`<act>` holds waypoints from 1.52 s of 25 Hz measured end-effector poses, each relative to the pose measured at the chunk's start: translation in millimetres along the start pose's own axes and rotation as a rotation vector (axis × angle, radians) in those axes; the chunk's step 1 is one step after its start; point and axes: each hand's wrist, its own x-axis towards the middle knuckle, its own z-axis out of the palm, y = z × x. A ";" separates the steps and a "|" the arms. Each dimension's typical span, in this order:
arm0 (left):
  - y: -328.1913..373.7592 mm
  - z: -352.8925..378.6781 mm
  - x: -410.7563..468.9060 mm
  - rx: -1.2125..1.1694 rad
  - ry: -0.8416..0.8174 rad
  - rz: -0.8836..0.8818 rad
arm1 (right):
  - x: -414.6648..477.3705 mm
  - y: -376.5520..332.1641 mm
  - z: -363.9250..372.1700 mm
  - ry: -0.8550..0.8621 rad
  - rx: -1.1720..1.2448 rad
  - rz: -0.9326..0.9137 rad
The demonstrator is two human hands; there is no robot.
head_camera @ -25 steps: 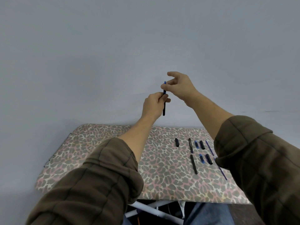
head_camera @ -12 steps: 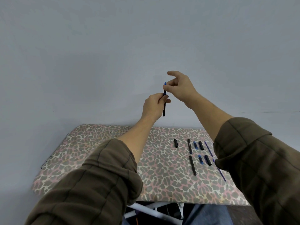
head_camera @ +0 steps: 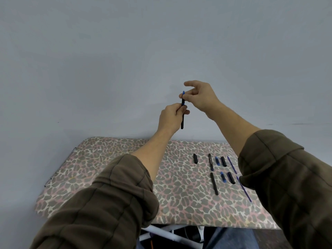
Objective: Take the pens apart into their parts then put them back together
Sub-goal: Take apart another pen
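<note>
Pen (head_camera: 182, 123): one, left hand (head_camera: 170, 115) grips middle, right hand (head_camera: 201, 99) pinches blue top; table (head_camera: 125, 159): two barrels (head_camera: 214, 183), two refills (head_camera: 244, 191), three caps (head_camera: 195, 158).

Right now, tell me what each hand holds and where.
Both hold one pen: the left hand grips its black barrel, the right hand pinches its blue top end.

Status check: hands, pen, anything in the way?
Left hand grips pen, upright. Right hand pinches its blue tip. Loose parts lie on table, apart from both hands.

Olive-brown sleeves (head_camera: 111, 194) (pushed up, stitched seams), blue jeans (head_camera: 226, 239).
</note>
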 end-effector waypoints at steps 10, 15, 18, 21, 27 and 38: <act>-8.6 8.2 1.5 -0.040 -0.021 -0.007 | 6.9 4.8 -2.2 0.014 0.053 -0.006; -12.0 10.0 -1.7 -0.041 -0.024 -0.005 | 14.4 1.6 -3.6 0.050 0.087 -0.027; -14.1 9.1 -2.0 -0.046 -0.015 -0.008 | 15.6 4.0 -1.1 0.051 0.094 -0.024; -18.8 7.0 -2.2 -0.049 -0.012 -0.017 | 18.1 4.4 0.4 0.070 0.132 -0.046; -38.4 0.7 -2.7 0.001 0.010 -0.057 | 39.0 15.8 -9.7 0.315 0.088 0.097; -70.3 9.0 -2.3 0.014 0.004 -0.129 | 8.0 128.7 57.8 -0.071 -0.546 0.581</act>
